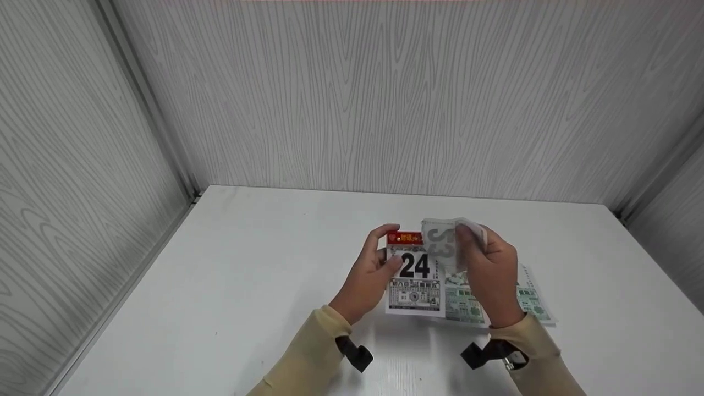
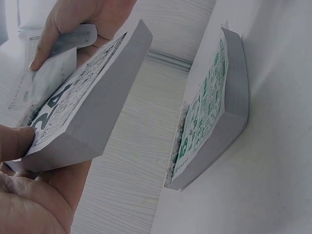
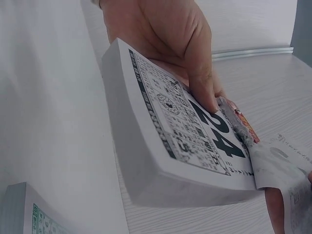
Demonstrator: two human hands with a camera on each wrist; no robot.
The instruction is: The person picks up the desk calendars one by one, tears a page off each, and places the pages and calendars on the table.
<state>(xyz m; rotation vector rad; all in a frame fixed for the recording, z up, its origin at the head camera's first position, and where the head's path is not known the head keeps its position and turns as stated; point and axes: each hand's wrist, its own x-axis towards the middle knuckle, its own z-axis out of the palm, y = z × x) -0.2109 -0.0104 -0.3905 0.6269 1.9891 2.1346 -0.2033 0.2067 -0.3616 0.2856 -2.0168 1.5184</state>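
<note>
A thick tear-off calendar (image 1: 415, 294) with a red top strip and a large black 24 is held up by my left hand (image 1: 367, 280). The left thumb (image 2: 14, 141) lies on the front page beside the number, and the other fingers go round behind the block. My right hand (image 1: 492, 269) pinches a thin, folded calendar sheet (image 1: 440, 242), its 23 showing reversed through the paper. That sheet overlaps the calendar's upper right corner; whether it is still attached there I cannot tell. Ragged paper stubs (image 3: 236, 122) line the calendar's top edge.
A second thick calendar pad (image 2: 207, 105) with green print lies on the white table (image 1: 247, 264), to the right of and partly behind the held one. Grey wood-grain panels (image 1: 352, 99) stand at the back and sides. Black straps (image 1: 355, 352) sit on both wrists.
</note>
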